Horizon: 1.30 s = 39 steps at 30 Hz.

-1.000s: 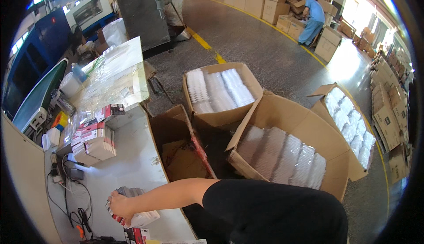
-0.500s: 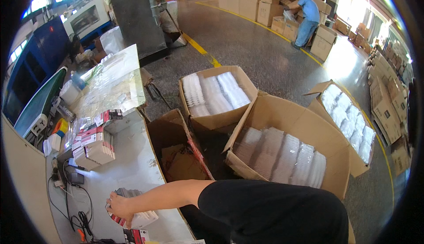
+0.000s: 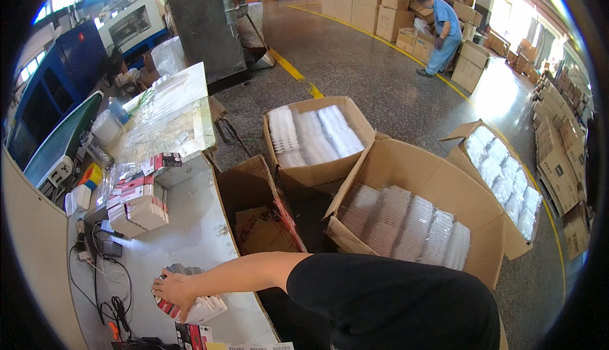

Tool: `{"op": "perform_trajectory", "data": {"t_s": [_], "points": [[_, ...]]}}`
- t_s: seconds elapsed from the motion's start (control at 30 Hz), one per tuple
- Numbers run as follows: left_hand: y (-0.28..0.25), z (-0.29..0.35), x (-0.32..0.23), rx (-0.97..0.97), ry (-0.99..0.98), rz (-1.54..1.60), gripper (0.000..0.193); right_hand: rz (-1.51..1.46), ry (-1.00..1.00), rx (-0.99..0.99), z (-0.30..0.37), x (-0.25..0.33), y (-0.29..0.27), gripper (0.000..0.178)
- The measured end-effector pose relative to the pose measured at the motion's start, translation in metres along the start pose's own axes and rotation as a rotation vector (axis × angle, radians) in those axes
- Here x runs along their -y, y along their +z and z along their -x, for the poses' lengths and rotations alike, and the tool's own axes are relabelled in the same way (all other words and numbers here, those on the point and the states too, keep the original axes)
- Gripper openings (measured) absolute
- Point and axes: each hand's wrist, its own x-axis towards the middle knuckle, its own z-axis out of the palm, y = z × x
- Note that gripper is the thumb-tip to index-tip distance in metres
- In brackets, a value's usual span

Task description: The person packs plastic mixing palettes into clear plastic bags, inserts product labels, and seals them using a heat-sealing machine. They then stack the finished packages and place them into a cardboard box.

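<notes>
One hand shows in the frame: your right hand (image 3: pixel 174 291), at the lower left, reaching in past your black sleeve (image 3: pixel 393 302). Its fingers curl over the far left end of a stack of red-and-white packages (image 3: pixel 210 311) and the thumb lies along the near side, so you appear to be gripping the stack where it sits on the pale bench (image 3: pixel 193 223). Your left hand is out of view, and you cannot tell from here what it does.

Little changes at the bench over the last second: your hand keeps its place on the same stack, and the view shifts only slightly. That suggests the stack is being steadied rather than carried. A red-and-black card (image 3: pixel 189 336) lies just below it at the frame's lower edge, black cables (image 3: pixel 120 312) run to its left, and a taller package pile (image 3: pixel 141 209) stands above it, apart from your hand.

The clearer change is at the upper right: the co-worker (image 3: pixel 446 30) now stands more upright, one arm lowered. It seems to leave your own work unaffected.
</notes>
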Motion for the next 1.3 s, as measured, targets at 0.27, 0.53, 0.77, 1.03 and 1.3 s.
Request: {"op": "perform_trajectory", "data": {"t_s": [0.27, 0.53, 0.77, 1.03, 1.3], "points": [[0.001, 0.004, 0.003, 0.007, -0.010, 0.001, 0.048, -0.011, 0.032, 0.004, 0.001, 0.003, -0.003, 0.112], [0.002, 0.007, 0.002, 0.010, -0.015, -0.009, 0.049, -0.068, 0.054, -0.024, 0.006, 0.005, -0.008, 0.106], [0.001, 0.011, 0.003, 0.010, -0.020, -0.013, 0.049, -0.098, 0.092, -0.022, 0.008, 0.013, -0.018, 0.089], [-0.001, 0.018, 0.004, 0.010, -0.029, -0.036, 0.050, 0.158, 0.007, -0.216, 0.005, 0.057, -0.023, 0.037], [-0.003, 0.024, 0.005, -0.003, -0.050, -0.058, 0.051, -0.407, -0.270, -0.585, 0.114, 0.142, -0.056, 0.025]]}}
